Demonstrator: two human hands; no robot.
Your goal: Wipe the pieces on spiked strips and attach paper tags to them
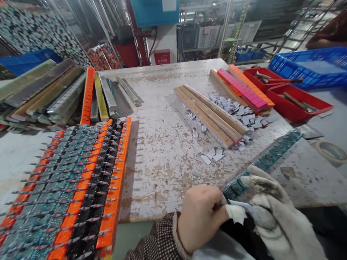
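Observation:
My left hand [200,218], bare, is closed in a pinch at the near table edge, and what it pinches is hidden. My right hand [278,217], in a dirty white glove, is wrapped round the near end of a long glittery teal strip [268,159] that runs up and right across the table. A white paper scrap [235,213] sits between the two hands. A rack of orange bars [77,189] holding several glittery strips lies at the left. Wooden sticks [210,114] lie in the middle among grey paper bits [242,114].
Stacked long strips [40,94] lie at the back left. Pink and orange bars [244,88] lie beside two red trays [298,104] with tools and a blue crate [315,66] at the right. A tape roll [331,152] lies near the right edge.

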